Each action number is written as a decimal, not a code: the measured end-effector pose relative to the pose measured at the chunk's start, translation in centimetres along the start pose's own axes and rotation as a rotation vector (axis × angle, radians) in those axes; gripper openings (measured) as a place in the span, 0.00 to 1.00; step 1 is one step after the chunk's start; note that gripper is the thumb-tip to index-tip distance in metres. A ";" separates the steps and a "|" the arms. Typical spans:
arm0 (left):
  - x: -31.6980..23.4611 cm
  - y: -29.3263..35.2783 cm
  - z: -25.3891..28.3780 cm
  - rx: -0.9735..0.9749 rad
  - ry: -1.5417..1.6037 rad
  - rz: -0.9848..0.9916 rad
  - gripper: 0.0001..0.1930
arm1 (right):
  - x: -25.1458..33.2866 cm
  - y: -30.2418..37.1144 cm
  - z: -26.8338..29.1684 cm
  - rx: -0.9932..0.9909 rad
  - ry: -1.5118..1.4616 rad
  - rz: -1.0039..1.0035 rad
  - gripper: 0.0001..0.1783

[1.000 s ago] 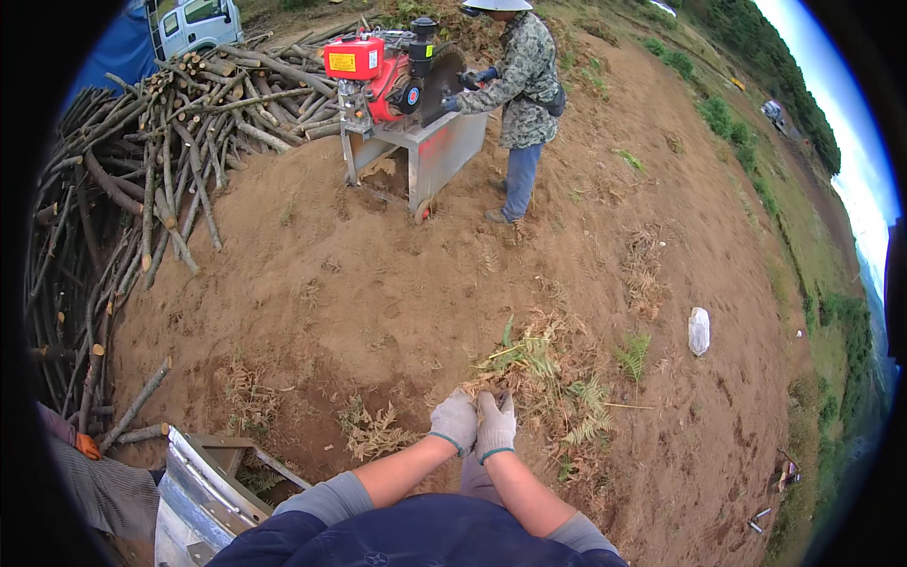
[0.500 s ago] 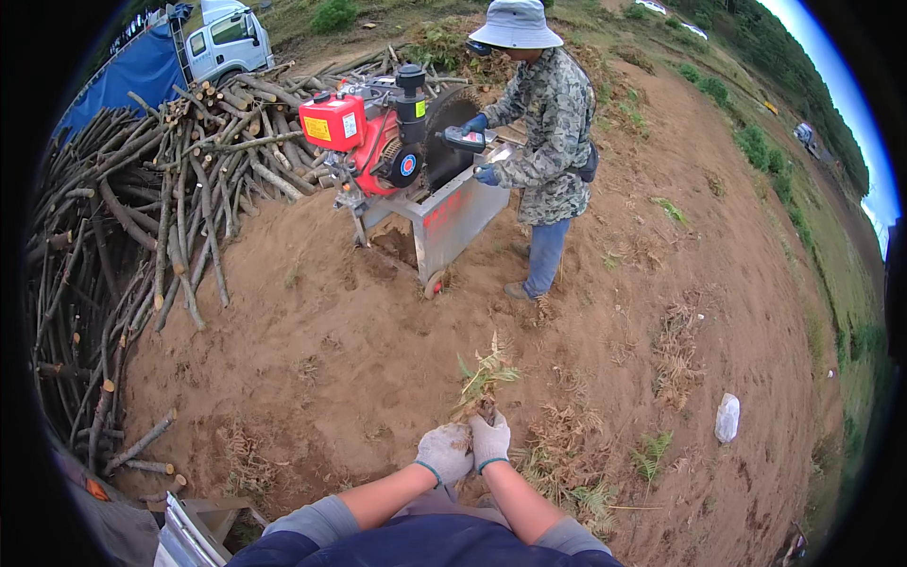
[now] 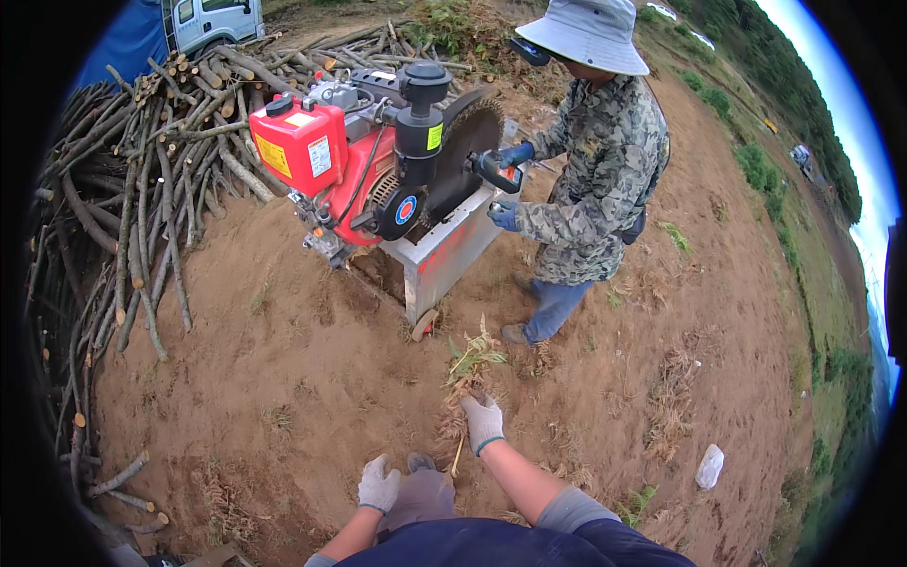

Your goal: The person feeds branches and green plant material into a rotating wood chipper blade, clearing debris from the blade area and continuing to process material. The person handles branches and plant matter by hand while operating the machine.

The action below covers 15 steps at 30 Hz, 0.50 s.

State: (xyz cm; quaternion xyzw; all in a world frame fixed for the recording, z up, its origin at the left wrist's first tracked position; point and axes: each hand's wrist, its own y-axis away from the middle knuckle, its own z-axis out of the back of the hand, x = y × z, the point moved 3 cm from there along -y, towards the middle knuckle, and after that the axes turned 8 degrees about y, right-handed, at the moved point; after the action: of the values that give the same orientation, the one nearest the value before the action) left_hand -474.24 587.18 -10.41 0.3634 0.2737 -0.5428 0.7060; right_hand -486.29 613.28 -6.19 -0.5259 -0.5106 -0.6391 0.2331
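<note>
My right hand (image 3: 484, 421), in a whitish work glove, is closed around a bunch of fern and dry plant stems (image 3: 475, 363). Green leaves stick out ahead of the fist, while a dry stalk trails below it. Beside my bent knee is my left hand (image 3: 380, 485), gloved alike, its fingers loosely curled and slightly apart with nothing visible in them. Just beyond the bunch stands a red engine-driven saw (image 3: 331, 170) with a large toothed disc blade (image 3: 463, 151) on a metal frame (image 3: 449, 265).
A co-worker (image 3: 605, 170) in camouflage and a brimmed hat stands right of the saw, one blue-gloved hand on a black handheld device (image 3: 496, 172). Cut branches (image 3: 142, 208) are piled at left, before a white truck (image 3: 217, 19). A white bag (image 3: 710, 467) lies on the sloping soil.
My left hand has let go of the plant bunch and moved left and down to my knee. My right hand has carried the bunch slightly forward. The saw and co-worker now appear closer.
</note>
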 end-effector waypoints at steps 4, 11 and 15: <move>5.0 -4.2 4.3 0.178 -0.199 0.232 0.27 | 6.7 -7.2 -7.3 0.097 -0.157 0.030 0.28; 11.7 -6.8 6.6 0.320 -0.286 0.480 0.22 | 14.9 -24.5 -14.9 0.120 -0.346 -0.119 0.27; 10.7 -5.9 5.8 0.242 -0.180 0.649 0.23 | 16.3 -33.6 -18.4 0.227 -0.371 -0.144 0.27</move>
State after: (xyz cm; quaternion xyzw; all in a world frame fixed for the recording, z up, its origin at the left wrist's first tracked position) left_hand -477.16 575.50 -16.64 0.4633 0.0144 -0.3486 0.8146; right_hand -527.87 613.06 -3.65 -0.5671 -0.6493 -0.4850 0.1468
